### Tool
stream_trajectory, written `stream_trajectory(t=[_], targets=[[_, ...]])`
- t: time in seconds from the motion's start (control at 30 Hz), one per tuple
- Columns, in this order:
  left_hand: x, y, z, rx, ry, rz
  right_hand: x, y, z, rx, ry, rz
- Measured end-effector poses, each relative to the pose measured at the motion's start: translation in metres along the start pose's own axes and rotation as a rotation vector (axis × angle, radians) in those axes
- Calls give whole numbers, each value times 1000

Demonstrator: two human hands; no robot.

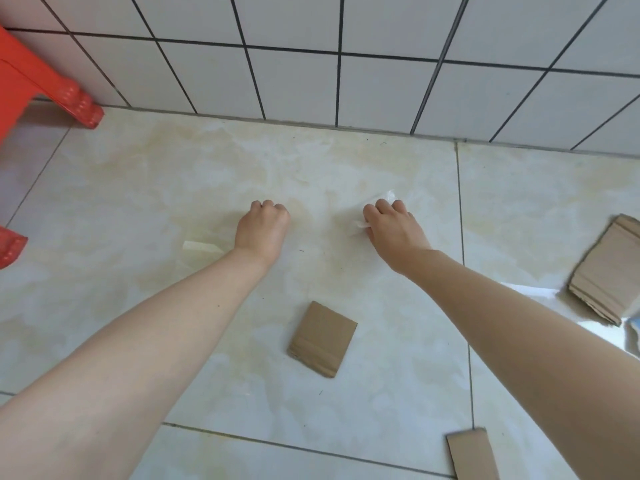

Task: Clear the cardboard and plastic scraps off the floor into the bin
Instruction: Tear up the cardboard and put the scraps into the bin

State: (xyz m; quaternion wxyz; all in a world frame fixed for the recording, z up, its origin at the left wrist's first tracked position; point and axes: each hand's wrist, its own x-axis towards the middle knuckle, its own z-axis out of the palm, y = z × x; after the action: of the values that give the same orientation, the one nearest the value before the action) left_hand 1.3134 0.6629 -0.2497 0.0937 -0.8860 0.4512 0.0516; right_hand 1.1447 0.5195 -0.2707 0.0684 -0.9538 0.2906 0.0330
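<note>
Both arms reach forward over a pale marbled floor. My right hand (393, 223) is closed on a clear plastic scrap (388, 196) that pokes out past the fingers and at the thumb side. My left hand (263, 226) is a closed fist with nothing visible in it. A strip of tape or plastic (201, 246) lies flat just left of my left wrist. A small cardboard piece (322, 339) lies between my forearms. A bigger cardboard stack (607, 271) sits at the right edge, and another cardboard piece (471, 453) lies at the bottom right. No bin is in view.
A white tiled wall (346, 64) with dark grout runs across the back. Red plastic stool legs (74, 102) stand at the far left, with one foot (12, 245) lower down. A shiny plastic sheet (533, 292) lies under my right forearm beside the cardboard stack.
</note>
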Motion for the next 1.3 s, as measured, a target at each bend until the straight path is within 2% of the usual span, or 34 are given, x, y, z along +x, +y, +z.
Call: stream_trajectory(t=[0.17, 0.27, 0.37, 0.5, 0.67, 0.8, 1.07, 1.2, 1.3], targets=[[-20, -8, 3, -150, 1, -50, -34, -7, 2, 143, 33, -31], [-35, -9, 2, -357, 50, -69, -59, -10, -5, 328, 59, -14], [-54, -6, -2, -591, 104, -142, -85, -17, -21, 535, 90, 65], [-82, 3, -10, -772, 66, -226, -116, -25, -40, 667, 95, 179], [-130, 24, -18, -778, -61, -260, -168, -32, -55, 795, 64, 267], [-170, 41, -23, -834, -137, -283, -222, -27, -58, 864, -14, 428], [-211, 69, -19, -844, -70, -373, -317, -8, -24, 777, -132, 635], [-224, 81, -10, -693, -157, -327, -334, -3, -10, 761, -108, 758], [-228, 86, -7, -579, -126, -283, -341, -8, -5, 689, -90, 746]])
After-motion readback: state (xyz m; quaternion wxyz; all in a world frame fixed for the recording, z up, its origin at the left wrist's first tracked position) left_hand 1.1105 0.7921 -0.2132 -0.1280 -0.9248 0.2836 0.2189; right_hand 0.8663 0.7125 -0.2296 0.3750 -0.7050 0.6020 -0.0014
